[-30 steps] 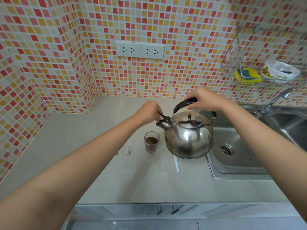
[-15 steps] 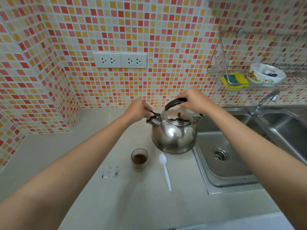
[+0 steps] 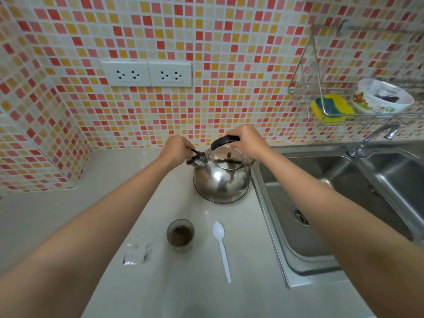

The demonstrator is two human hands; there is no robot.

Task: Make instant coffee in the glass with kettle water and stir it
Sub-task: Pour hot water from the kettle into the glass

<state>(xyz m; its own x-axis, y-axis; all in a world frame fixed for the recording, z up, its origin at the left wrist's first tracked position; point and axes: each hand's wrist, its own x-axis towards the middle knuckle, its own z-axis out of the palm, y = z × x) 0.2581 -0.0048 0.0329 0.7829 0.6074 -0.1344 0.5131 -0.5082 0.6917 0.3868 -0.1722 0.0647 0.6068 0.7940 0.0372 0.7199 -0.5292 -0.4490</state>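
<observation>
A shiny steel kettle [image 3: 221,180] stands on the pale counter [image 3: 114,184] beside the sink. My right hand [image 3: 249,141] grips its black handle from above. My left hand [image 3: 177,150] pinches the black cap on the spout at the kettle's left. Nearer to me stands a small glass [image 3: 180,235] with brown coffee powder at its bottom. A white plastic spoon [image 3: 221,246] lies just right of the glass, bowl pointing away from me. An empty clear sachet [image 3: 137,253] lies left of the glass.
A steel double sink [image 3: 325,203] with a tap [image 3: 371,141] fills the right side. Above it a wire rack [image 3: 321,88] holds a yellow sponge [image 3: 332,107] and a white bowl [image 3: 383,97]. Two wall sockets [image 3: 146,73] sit on the tiled wall.
The kettle has gone from over the glass back toward the wall and now rests on the counter. The spoon has come into view. Both hands keep their holds.
</observation>
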